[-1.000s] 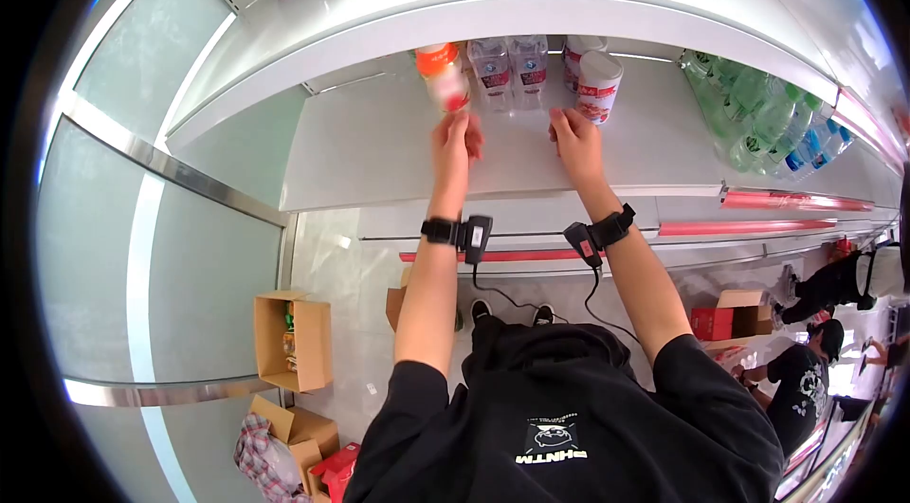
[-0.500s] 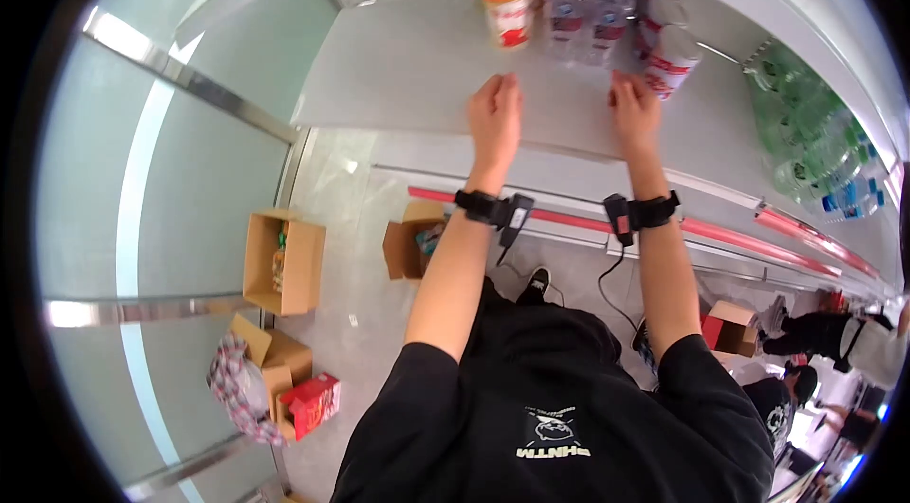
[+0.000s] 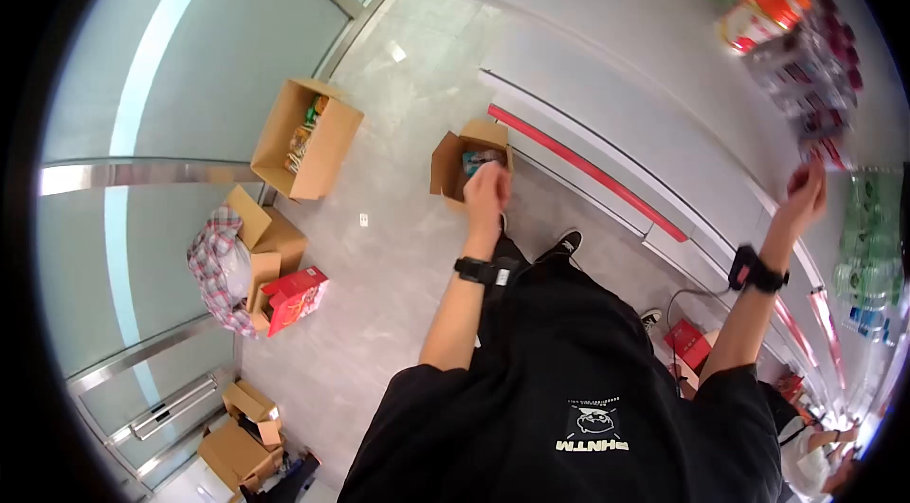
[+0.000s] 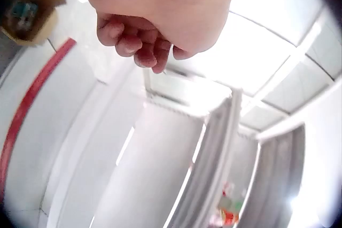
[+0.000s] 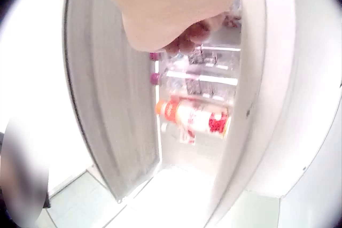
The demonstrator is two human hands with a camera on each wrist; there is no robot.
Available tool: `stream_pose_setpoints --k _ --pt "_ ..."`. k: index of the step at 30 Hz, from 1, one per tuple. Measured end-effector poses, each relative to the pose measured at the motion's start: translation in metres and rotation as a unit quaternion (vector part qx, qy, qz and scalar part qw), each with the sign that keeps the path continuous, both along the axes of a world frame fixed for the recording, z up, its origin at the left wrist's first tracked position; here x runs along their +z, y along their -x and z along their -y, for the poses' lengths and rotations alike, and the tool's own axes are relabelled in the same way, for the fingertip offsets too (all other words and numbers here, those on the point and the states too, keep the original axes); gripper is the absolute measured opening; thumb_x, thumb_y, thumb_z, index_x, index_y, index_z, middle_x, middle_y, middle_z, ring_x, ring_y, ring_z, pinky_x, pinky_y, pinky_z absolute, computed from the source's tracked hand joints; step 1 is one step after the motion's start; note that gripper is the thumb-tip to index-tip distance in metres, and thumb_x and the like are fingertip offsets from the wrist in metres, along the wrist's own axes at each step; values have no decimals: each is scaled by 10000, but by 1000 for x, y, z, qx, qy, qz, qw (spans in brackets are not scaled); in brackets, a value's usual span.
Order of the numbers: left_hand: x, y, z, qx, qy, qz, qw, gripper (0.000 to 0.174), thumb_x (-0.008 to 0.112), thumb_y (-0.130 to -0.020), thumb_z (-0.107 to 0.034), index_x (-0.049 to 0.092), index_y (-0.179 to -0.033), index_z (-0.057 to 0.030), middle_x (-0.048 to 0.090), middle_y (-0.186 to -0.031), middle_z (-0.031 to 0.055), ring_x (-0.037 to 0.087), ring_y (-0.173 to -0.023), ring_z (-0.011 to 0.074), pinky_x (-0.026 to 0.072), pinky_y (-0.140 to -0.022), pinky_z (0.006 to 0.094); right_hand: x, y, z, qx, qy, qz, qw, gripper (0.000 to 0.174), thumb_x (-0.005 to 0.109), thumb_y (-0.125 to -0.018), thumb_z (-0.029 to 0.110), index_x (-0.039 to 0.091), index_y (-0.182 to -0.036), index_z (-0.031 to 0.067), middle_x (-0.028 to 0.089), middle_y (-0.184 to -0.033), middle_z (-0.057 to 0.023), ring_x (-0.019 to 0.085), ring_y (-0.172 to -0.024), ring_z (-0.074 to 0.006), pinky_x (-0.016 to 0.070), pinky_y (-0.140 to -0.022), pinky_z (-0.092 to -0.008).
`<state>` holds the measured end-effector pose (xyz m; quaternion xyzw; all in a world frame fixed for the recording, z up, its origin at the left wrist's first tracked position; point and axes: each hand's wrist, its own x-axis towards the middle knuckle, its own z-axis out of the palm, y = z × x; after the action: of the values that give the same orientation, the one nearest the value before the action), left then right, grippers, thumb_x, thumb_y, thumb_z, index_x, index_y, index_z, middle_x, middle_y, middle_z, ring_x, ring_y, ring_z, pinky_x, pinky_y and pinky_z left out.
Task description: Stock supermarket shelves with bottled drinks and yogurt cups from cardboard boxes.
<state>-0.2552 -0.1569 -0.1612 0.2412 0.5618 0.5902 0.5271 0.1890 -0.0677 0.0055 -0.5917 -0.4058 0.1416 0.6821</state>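
My left hand (image 3: 488, 190) hangs above the floor in front of an open carton (image 3: 445, 166), holding nothing; in the left wrist view the fingers (image 4: 128, 45) are loosely curled. Over the shelf's front edge is my right hand (image 3: 804, 200), fingers loosely bent and no object visible in it. Beside it on the shelf (image 3: 664, 38) stand a red and white can (image 3: 827, 152), clear bottles with purple caps (image 3: 801, 76) and orange-capped bottles (image 3: 768, 8). The right wrist view shows an orange-capped bottle (image 5: 195, 117) past the hand.
A carton with items (image 3: 308, 138) stands on the floor at left, near a plaid cloth (image 3: 220, 266) and a red box (image 3: 294, 299). Green bottles (image 3: 870, 228) fill the shelf's right end. A red strip (image 3: 588, 162) edges a lower shelf.
The head view has swung toward the floor and cartons at left. My left hand has left the shelf and now hangs over the floor; my right hand stays by the can.
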Motion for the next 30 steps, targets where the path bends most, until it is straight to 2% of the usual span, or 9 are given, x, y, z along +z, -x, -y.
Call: stream_pose_setpoints --k 6,9,14,19,21,22,24,28,30 --pt "-141 110 78 96 219 61 969 299 487 -969 -315 610 -827 -82 516 -609 -8 437 -466 80 314 -414 227 -31 143 80 291 87 163 939 451 386 -1025 318 574 -785 -13 532 -707 -74 461 -555 -117 340 -495 -244" --pt "-208 136 78 101 276 112 949 260 489 -947 -273 613 -854 -65 538 -609 15 447 -436 99 328 -392 243 -113 184 106 325 378 92 862 288 498 -1001 237 634 -894 7 607 -762 -46 537 -605 -107 417 -552 -242" --pt "-341 150 63 9 368 136 920 287 524 -925 -315 616 -953 -45 595 -675 46 530 -496 134 380 -438 259 -256 156 197 255 595 43 761 287 508 -1011 256 618 -878 26 611 -726 -15 536 -598 -75 408 -530 -227" --pt "-486 160 22 -71 365 28 928 279 528 -950 -314 601 -979 -46 617 -711 54 549 -516 115 396 -422 258 -299 69 328 151 693 -44 704 401 471 -1024 359 609 -872 15 567 -630 -39 501 -482 -104 393 -446 -233" --pt "-586 165 15 -105 306 -157 933 246 577 -902 -236 613 -923 6 662 -764 150 659 -698 309 519 -632 410 -282 89 336 -13 758 -11 652 355 479 -1020 290 605 -862 -2 593 -610 -72 551 -482 -139 433 -449 -252" --pt "-589 169 -4 -146 227 -326 906 232 585 -878 -219 626 -918 7 670 -845 199 649 -848 401 509 -774 468 -282 77 356 -6 754 -23 656 358 479 -1020 318 592 -892 3 603 -606 -82 565 -479 -145 442 -442 -259" --pt "-617 172 -28 -266 242 -446 819 200 580 -874 -219 642 -940 -41 657 -983 194 617 -985 391 506 -806 498 -279 77 364 -40 764 -16 643 357 483 -1018 321 592 -891 5 603 -610 -79 566 -484 -142 440 -444 -257" --pt "-712 163 -43 -391 228 -529 718 295 622 -849 -205 632 -1130 -113 582 -1213 147 508 -1198 350 492 -890 531 -283 80 363 -91 777 -4 623 357 491 -1014 327 591 -889 9 601 -619 -72 567 -495 -137 438 -447 -253" --pt "-744 158 -43 -530 198 -602 564 388 657 -830 -215 617 -1211 -155 539 -1286 114 474 -1237 328 457 -927 574 -287 82 361 -114 781 0 614 357 494 -1013 330 591 -887 11 601 -623 -69 568 -501 -135 436 -449 -251"
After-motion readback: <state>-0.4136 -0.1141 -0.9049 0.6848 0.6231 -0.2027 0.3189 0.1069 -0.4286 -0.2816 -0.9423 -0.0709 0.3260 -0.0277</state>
